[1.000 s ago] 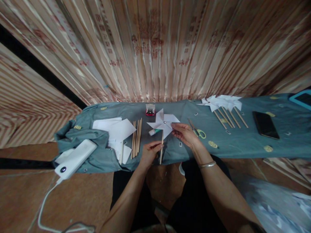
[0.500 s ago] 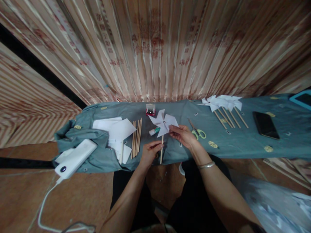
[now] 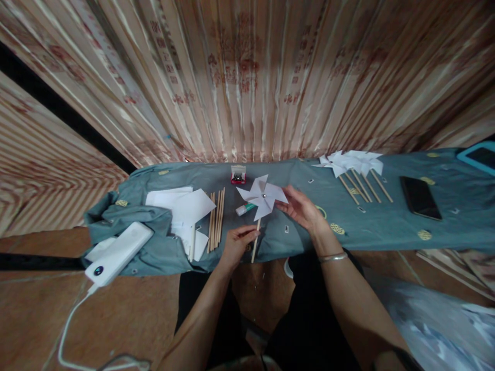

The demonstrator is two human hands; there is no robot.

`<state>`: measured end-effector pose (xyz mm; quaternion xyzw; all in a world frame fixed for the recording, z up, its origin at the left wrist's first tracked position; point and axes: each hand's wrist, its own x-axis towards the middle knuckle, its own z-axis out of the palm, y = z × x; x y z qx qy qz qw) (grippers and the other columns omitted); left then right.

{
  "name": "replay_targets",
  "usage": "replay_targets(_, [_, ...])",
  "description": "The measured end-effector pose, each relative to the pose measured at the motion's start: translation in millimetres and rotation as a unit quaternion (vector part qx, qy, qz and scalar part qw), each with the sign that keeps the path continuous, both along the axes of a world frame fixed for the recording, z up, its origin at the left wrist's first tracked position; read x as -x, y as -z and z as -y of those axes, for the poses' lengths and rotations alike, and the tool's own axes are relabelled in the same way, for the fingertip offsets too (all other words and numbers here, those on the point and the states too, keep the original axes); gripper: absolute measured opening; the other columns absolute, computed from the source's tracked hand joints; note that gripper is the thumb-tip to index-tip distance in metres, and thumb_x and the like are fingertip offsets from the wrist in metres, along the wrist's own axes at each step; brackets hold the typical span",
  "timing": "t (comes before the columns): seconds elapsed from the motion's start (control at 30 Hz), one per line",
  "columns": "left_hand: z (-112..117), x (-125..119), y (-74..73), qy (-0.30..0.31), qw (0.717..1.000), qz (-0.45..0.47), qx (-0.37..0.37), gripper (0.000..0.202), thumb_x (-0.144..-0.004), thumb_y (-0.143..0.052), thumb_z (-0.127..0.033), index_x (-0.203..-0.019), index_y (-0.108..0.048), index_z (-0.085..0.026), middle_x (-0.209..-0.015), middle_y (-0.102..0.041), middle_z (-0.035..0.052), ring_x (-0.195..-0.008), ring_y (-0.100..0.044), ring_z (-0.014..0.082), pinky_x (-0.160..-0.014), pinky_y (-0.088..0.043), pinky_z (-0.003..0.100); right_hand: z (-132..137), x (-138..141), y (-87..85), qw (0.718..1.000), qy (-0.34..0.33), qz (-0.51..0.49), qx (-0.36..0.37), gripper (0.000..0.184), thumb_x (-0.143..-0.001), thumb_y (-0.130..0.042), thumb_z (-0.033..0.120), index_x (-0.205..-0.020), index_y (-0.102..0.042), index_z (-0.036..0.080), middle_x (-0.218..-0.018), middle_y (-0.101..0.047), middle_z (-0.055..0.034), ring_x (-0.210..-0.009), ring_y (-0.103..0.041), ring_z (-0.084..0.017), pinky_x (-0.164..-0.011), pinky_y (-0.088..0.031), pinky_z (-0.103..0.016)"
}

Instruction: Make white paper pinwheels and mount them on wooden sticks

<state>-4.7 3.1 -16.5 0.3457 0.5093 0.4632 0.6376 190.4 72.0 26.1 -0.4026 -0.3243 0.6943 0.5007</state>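
A white paper pinwheel (image 3: 263, 196) with a shiny pin at its centre stands on a thin wooden stick (image 3: 256, 242). My left hand (image 3: 237, 245) pinches that stick below the blades between thumb and fingers. Beside the right-hand blade is my right hand (image 3: 303, 208), its fingers apart around the blade tip; whether they touch the paper is hard to see. Partly behind the pinwheel lies a glue stick (image 3: 245, 208). A small open red box of pins (image 3: 238, 178) sits just beyond. My right hand mostly covers the scissors, whose green handle (image 3: 320, 211) shows.
Several wooden sticks (image 3: 216, 221) and white paper sheets (image 3: 193, 206) lie to the left, near a white power bank (image 3: 118, 255) with a cable. On the right are several finished pinwheels (image 3: 356, 164), a black phone (image 3: 420, 198) and a blue-edged device (image 3: 481, 157). A patterned curtain (image 3: 240, 82) hangs behind.
The pinwheel's blades have turned slightly and its stick tilts more. My right hand has shifted right, from the lower blade edge to the blade tip, covering more of the scissors. My left hand keeps its hold.
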Motion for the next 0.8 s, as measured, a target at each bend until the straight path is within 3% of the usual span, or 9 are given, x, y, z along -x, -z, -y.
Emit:
replay_targets(0.13, [0.8,1.1,-3.4,0.029,0.999,-0.013,0.006,0.033,-0.050,-0.084,-0.037,-0.076,-0.078,-0.018,-0.067,-0.070,0.0031,-0.058,-0.055,0.0115,-0.057,-0.040,0.023,-4.7,-4.9,-1.8,1.000,-0.026,0.001,0.010,0.035,-0.061,-0.078,0.054,-0.078,-0.072,0.024,-0.085,-0.075,-0.0017,-0.077,-0.066,-0.015,-0.068,-0.053,-0.024])
replay_targets(0.33, [-0.2,1.2,-5.8,0.052,0.998,-0.040,-0.003,0.031,-0.052,-0.083,-0.036,-0.075,-0.078,-0.017,-0.065,-0.068,0.0026,-0.058,-0.052,0.0113,-0.056,-0.038,0.023,-5.5,-6.2,-2.1,0.999,-0.016,0.028,0.030,0.024,-0.059,-0.081,0.037,-0.079,-0.075,0.025,-0.085,-0.075,-0.0004,-0.072,-0.064,-0.014,-0.063,-0.051,-0.023])
replay_targets(0.53, [-0.7,0.2,-5.7,0.049,0.998,-0.035,-0.009,0.030,-0.052,-0.083,-0.036,-0.076,-0.078,-0.017,-0.065,-0.069,0.0030,-0.057,-0.053,0.0115,-0.058,-0.039,0.024,-4.5,-4.3,-3.3,0.999,-0.019,0.030,0.017,0.025,-0.059,-0.082,0.034,-0.081,-0.075,0.023,-0.081,-0.075,-0.0007,-0.073,-0.066,-0.013,-0.068,-0.051,-0.024])
replay_targets(0.8, [-0.9,-0.1,-3.9,0.032,0.999,-0.029,-0.004,0.031,-0.050,-0.084,-0.035,-0.075,-0.078,-0.018,-0.064,-0.069,0.0026,-0.056,-0.052,0.0107,-0.058,-0.039,0.024,-2.3,-0.6,-4.3,0.999,-0.012,0.029,0.023,0.025,-0.056,-0.084,0.036,-0.075,-0.074,0.022,-0.076,-0.074,0.0011,-0.065,-0.063,-0.010,-0.060,-0.049,-0.020])
